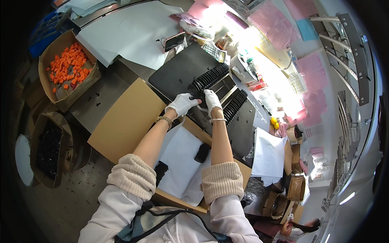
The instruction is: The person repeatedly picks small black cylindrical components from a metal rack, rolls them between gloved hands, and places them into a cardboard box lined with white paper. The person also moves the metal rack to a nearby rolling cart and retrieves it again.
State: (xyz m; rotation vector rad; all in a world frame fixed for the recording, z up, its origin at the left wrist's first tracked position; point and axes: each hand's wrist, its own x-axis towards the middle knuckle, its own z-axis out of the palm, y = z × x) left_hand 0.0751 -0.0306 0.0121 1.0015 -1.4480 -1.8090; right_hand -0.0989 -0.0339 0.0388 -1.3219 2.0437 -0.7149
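Note:
Both my hands wear white gloves with some fingertips bare. They meet at the near end of a row of thin black disc-like parts [210,77] lined up on a rack. My left hand [182,104] is closed, thumb and fingers pinching at a black part at the row's end. Close beside it, my right hand [212,100] has its fingers curled down at the rack; what they hold is hidden. A second row of black parts [236,106] lies right of a pale metal strip [229,94]. Below my wrists stands an open cardboard box [125,115] lined with white sheet [182,148].
Black boards [182,67] lie under and behind the rack. A phone [174,41] and a calculator [214,52] stand beyond. At left are a carton of orange pieces [69,101] and a bin of black pieces [50,150]. Another person [291,231] is at lower right.

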